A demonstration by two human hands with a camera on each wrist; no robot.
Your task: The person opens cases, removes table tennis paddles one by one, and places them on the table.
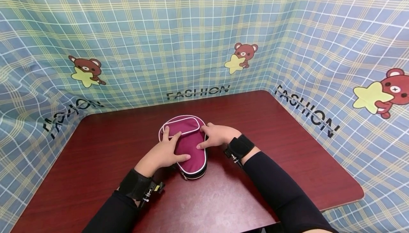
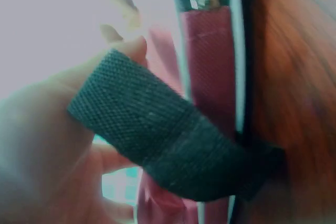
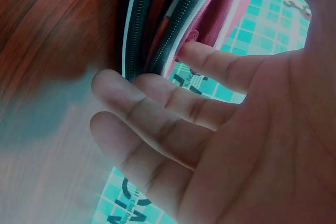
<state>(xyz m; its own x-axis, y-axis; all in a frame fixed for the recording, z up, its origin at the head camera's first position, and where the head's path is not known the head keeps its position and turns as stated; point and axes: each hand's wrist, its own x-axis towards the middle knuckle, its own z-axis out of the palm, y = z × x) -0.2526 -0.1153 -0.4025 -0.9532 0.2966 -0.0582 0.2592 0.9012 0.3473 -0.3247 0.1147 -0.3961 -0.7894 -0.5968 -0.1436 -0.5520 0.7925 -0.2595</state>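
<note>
The magenta case [image 1: 190, 146] lies on the bench [image 1: 287, 137] just below the frame's middle. Your left hand [image 1: 161, 153] rests spread across its top; your right hand [image 1: 218, 135], loose and uncurled, touches its partly unzipped right side.

Passage over tabletop [image 1: 214, 204] between forearms [image 1: 274, 183], case [image 1: 191, 151] ahead, hands [image 1: 164, 153] flanking it, curtain [image 1: 198, 31] beyond

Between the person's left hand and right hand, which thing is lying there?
The magenta case lies on the red-brown table between the left hand and the right hand; both hands touch it. The head view shows this.
</note>
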